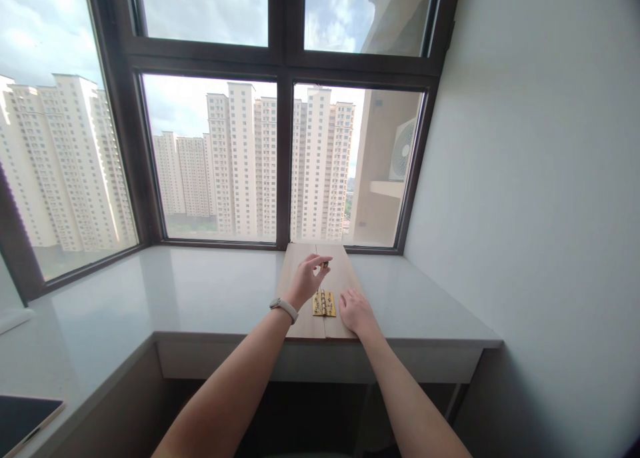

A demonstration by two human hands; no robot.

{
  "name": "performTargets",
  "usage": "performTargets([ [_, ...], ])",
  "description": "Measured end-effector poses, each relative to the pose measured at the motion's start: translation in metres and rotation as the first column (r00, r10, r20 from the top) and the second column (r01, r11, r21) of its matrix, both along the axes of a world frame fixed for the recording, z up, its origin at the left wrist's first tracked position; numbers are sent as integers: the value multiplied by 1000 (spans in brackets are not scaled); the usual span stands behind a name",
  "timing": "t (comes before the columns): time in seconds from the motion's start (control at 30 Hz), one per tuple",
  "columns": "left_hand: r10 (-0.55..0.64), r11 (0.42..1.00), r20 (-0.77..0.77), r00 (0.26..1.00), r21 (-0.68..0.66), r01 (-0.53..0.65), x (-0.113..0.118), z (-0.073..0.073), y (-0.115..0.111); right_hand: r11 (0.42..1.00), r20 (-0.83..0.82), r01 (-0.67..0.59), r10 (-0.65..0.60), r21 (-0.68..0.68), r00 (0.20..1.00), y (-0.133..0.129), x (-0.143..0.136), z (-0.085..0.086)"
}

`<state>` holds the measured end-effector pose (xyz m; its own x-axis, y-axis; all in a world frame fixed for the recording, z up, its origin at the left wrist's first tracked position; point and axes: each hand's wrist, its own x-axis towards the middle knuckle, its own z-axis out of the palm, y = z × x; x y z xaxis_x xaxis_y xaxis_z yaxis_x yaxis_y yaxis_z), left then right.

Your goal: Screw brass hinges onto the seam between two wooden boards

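Bare forearms (227, 385), left grip (306, 281) is pinching small dark piece (325, 265) above yellow square (324, 304), right grip (356, 310) open, resting on board (340, 268) beside yellow square

Flat square yellow piece (324, 304): black markings both sides, paler segmented band with dark marks down the middle. Small dark object (325, 265) in left hand (312, 273): black with gold-yellow bits, pattern too small to read. Flat pale-beige wood-look board (344, 271): faint grain, dark centre line, reddish-brown front edge. Glossy white counter (215, 291): plain, grey-blue sheen. Light-grey wrist strap (284, 306): plain. Dark-brown window frame (284, 158): solid. Cream high-rise towers (241, 158): grid of small dark windows.
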<state>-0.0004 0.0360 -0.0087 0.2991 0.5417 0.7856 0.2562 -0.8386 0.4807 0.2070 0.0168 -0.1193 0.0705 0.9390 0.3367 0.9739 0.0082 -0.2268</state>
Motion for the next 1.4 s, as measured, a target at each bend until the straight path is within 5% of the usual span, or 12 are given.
performTargets([
  [0.57,-144,982,82,986,-112,152,2,-8,8,1000,8,1,-1,-4,1000,-3,-2,3],
  [0.93,-24,982,38,999,-184,30,2,-3,8,1000,23,3,-2,-23,1000,-11,-6,12],
  [1.07,-56,969,60,997,-239,68,-1,-4,9,999,62,-23,20,46,998,-13,-12,36],
  [1.2,-36,974,68,997,-219,51,-2,-4,10,977,-127,34,-7,211,992,-14,-28,86],
  [1.4,102,979,51,993,-185,-91,-5,-4,12,964,-109,-147,174,222,979,-17,-59,144],
])
